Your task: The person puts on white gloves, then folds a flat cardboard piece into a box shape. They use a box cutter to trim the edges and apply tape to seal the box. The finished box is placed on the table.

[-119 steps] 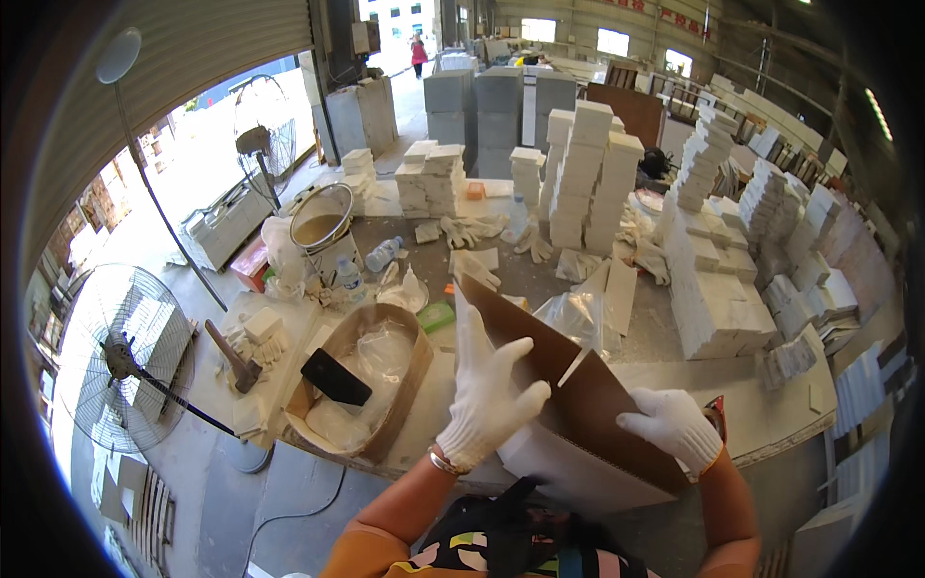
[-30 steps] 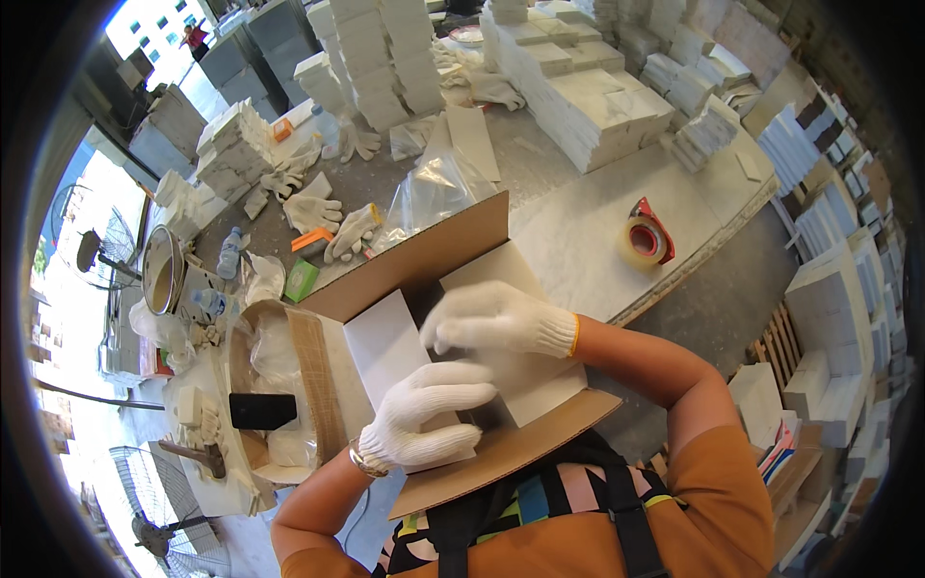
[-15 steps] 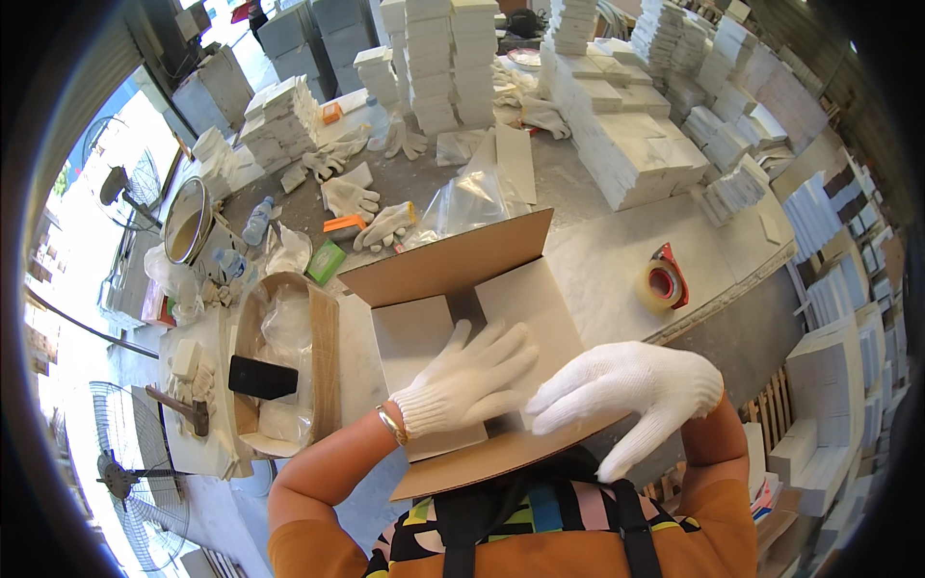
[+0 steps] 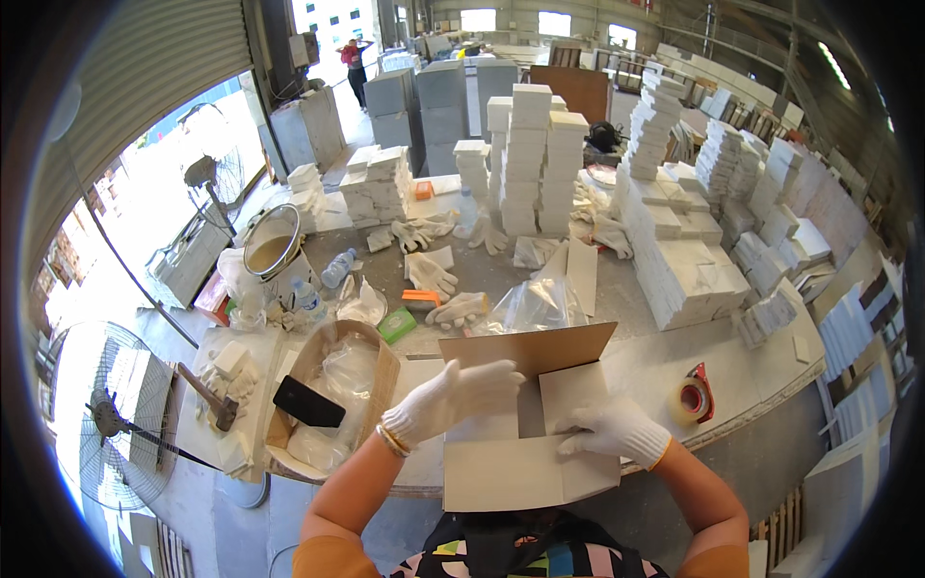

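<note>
An open cardboard box is in front of me on the table. Its far flap stands up, brown on the side facing away from the light. The side flap on the right is folded inward, and a dark gap runs down the middle. My left hand, in a white knit glove, is raised over the box's left side, fingers stretched out and holding nothing. My right hand, gloved alike, rests palm down at the box's right side, its fingers extended toward the middle by the near flap's edge.
A tape dispenser lies to the right. At left are a carton of plastic bags, a black phone on it, and a hammer. Plastic film, loose gloves and stacked white tiles are beyond.
My view has tilted upward. The left hand has lifted off the box's inner flaps. My right hand, raised before, has come down onto the box's right side.
</note>
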Available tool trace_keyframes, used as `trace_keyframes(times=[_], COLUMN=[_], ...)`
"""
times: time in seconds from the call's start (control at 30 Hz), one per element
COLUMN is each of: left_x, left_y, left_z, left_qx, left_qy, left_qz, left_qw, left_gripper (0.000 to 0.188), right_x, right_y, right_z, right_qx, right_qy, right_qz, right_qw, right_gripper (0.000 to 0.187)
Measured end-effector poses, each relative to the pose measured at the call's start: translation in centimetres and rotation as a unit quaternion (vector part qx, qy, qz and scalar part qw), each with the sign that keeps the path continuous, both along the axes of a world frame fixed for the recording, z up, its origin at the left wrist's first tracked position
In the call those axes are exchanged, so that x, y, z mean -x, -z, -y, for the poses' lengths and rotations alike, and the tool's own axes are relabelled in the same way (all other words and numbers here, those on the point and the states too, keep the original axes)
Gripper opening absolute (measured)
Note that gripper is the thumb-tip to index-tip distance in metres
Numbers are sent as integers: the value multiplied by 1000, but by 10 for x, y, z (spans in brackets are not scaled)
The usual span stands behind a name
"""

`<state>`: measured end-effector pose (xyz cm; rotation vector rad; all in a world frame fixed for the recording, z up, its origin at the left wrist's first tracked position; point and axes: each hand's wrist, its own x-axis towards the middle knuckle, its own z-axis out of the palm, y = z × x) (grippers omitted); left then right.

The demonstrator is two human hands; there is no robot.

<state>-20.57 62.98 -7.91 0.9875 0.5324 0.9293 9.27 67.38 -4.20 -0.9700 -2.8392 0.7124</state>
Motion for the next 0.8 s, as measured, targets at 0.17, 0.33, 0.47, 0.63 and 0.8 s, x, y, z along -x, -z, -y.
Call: trace_keyframes(times=[0.17,0.33,0.47,0.63,0.8], left_x=[19,-16,-23,-29,-28], left_y=[-25,26,29,42,58], left_z=[61,86,90,95,99], left_qx=[-285,-275,-239,-290,-364], left_qy=[-157,-151,-219,-363,-436], left_qz=[-462,-624,-571,-556,-565], left_qw=[825,716,755,689,599], left_gripper=[72,72,83,101,102], right_x=[2,5,27,29,13], right_y=[15,6,-63,-45,-18], right_z=[10,6,-24,-50,-14], right_qx=[-120,-258,-408,-244,-201], right_qy=[-23,-46,-7,52,-69], right_qz=[-39,-156,-272,-113,-121], right_qw=[992,953,872,962,970], right_gripper=[28,40,52,55,42])
